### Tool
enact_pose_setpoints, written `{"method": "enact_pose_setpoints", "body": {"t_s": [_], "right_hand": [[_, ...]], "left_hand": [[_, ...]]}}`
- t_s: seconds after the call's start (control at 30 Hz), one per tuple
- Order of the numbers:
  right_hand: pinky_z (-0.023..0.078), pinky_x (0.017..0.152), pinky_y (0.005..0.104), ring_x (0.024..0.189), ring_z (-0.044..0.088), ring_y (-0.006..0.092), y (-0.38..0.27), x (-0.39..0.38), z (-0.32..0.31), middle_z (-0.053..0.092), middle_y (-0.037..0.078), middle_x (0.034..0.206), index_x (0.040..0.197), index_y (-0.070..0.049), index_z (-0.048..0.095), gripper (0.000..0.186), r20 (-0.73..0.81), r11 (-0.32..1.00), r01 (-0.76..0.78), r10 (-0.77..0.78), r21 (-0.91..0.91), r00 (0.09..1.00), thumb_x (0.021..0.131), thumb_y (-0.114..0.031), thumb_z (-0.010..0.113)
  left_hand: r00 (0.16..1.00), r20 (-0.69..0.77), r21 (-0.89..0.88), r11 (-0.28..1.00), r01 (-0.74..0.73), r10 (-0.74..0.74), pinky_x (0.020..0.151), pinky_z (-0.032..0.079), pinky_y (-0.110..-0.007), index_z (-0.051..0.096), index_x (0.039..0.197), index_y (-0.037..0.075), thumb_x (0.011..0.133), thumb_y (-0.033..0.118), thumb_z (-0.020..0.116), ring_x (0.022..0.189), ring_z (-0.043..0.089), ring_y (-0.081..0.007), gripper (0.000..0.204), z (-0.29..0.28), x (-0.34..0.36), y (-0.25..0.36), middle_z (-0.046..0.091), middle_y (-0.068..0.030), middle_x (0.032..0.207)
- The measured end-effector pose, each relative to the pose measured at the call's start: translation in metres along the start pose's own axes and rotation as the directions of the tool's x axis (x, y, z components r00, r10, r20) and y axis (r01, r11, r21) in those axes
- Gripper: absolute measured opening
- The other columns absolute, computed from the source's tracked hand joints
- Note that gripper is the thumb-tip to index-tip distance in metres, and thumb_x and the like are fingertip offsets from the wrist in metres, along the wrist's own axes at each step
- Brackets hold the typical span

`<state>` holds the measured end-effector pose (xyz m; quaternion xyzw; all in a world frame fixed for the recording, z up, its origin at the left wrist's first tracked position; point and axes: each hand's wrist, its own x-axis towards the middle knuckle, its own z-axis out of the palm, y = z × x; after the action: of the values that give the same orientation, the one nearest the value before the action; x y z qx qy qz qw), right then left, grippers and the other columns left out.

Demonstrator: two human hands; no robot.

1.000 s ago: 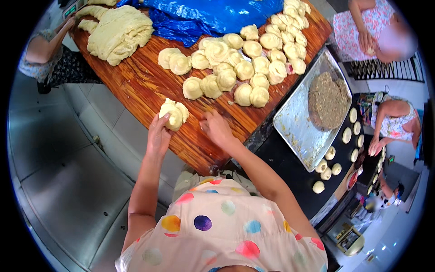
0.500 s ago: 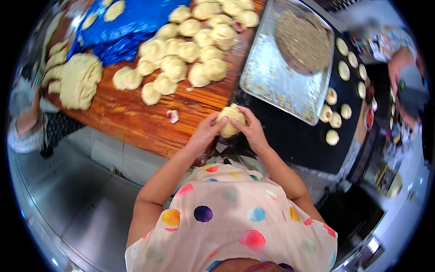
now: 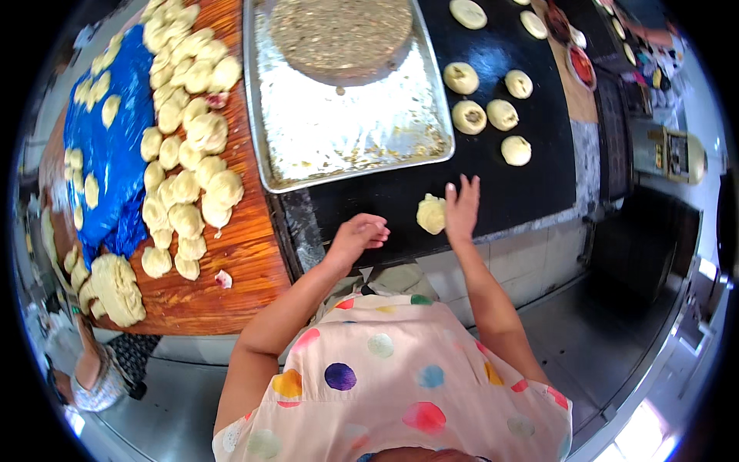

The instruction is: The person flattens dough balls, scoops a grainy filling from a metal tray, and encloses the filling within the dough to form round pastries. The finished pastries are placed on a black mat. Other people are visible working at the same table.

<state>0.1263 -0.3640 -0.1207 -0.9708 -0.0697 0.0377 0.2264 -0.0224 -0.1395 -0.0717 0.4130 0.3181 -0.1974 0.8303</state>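
Note:
A flattened round of pale yellow dough (image 3: 430, 214) lies on the black sheet surface (image 3: 369, 192) in front of me. Right beside it, my right hand (image 3: 462, 214) is open, fingers stretched forward, its edge at the dough's right side; I cannot tell whether it presses on it. Left of the dough and apart from it, my left hand (image 3: 359, 239) hovers with loosely bent fingers and nothing in them. Farther off on the same black surface sit several filled dough balls (image 3: 469, 117), some showing brown filling at the top.
A metal tray (image 3: 354, 173) with a mound of brown, grainy filling (image 3: 342, 35) stands ahead. On the wooden table (image 3: 250, 285) to the left are many dough pieces (image 3: 185, 212), a large dough lump (image 3: 115, 289) and blue plastic sheeting (image 3: 115, 154). A person (image 3: 100, 373) stands at far left.
My view has turned to the right. The dough that both hands held is now down on the black surface, and my hands have parted, the left one drawing away from it.

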Motion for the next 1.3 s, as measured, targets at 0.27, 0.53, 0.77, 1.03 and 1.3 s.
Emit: {"method": "enact_pose_setpoints", "body": {"t_s": [0.27, 0.53, 0.77, 1.03, 1.3], "right_hand": [[0.011, 0.119, 0.0533, 0.146, 0.017, 0.0409, -0.023, -0.001, 0.037, 0.023, 0.025, 0.156, 0.147, -0.003, 0.036, 0.071, -0.061, 0.959, 0.028, -0.048, -0.283, 0.997, 0.095, -0.048, 0.049], [0.011, 0.119, 0.0531, 0.147, 0.015, 0.0404, -0.02, 0.007, 0.038, 0.02, 0.028, 0.156, 0.146, 0.002, 0.035, 0.073, -0.098, 0.953, 0.065, -0.098, -0.296, 0.99, 0.094, -0.047, 0.05], [0.013, 0.118, 0.0549, 0.144, 0.023, 0.0396, -0.066, 0.013, 0.047, 0.035, 0.029, 0.148, 0.136, 0.006, 0.045, 0.069, 0.002, 0.934, 0.158, -0.166, -0.32, 0.986, 0.095, -0.049, 0.048], [0.012, 0.118, 0.0535, 0.146, 0.02, 0.0364, -0.061, -0.028, 0.045, 0.023, 0.025, 0.156, 0.144, 0.004, 0.036, 0.07, 0.094, 0.93, 0.273, -0.257, -0.247, 0.962, 0.096, -0.045, 0.05], [0.012, 0.119, 0.0521, 0.146, 0.021, 0.0369, -0.048, -0.032, 0.042, 0.025, 0.025, 0.156, 0.146, 0.005, 0.033, 0.071, -0.126, 0.97, 0.224, -0.235, -0.098, 0.964, 0.096, -0.043, 0.049]], "left_hand": [[0.99, -0.141, 0.128, 0.992, -0.015, 0.033, 0.089, 0.052, -0.033, 0.059, 0.118, 0.0, 0.1, 0.022, 0.056, 0.097, 0.065, -0.0185, 0.029, -0.006, -0.002, 0.019, 0.066, -0.0112, 0.105], [0.998, -0.055, 0.141, 0.99, 0.004, 0.004, 0.09, 0.052, -0.032, 0.059, 0.119, 0.002, 0.1, 0.024, 0.057, 0.099, 0.064, -0.0175, 0.029, -0.01, -0.029, 0.02, 0.066, -0.0093, 0.106], [0.97, -0.229, 0.142, 0.989, -0.05, 0.082, 0.088, 0.052, -0.031, 0.06, 0.119, 0.0, 0.1, 0.019, 0.055, 0.098, 0.064, -0.017, 0.027, -0.044, -0.056, 0.018, 0.068, -0.0109, 0.106], [0.984, -0.099, 0.209, 0.969, -0.128, 0.151, 0.089, 0.052, -0.032, 0.059, 0.122, 0.0, 0.1, 0.025, 0.056, 0.098, 0.065, -0.0171, 0.032, -0.041, -0.068, 0.028, 0.068, -0.0107, 0.105], [0.992, 0.04, 0.364, 0.923, -0.129, 0.123, 0.09, 0.05, -0.029, 0.056, 0.127, -0.001, 0.101, 0.023, 0.056, 0.103, 0.062, -0.0157, 0.036, -0.032, -0.059, 0.009, 0.066, -0.0114, 0.114]]}}
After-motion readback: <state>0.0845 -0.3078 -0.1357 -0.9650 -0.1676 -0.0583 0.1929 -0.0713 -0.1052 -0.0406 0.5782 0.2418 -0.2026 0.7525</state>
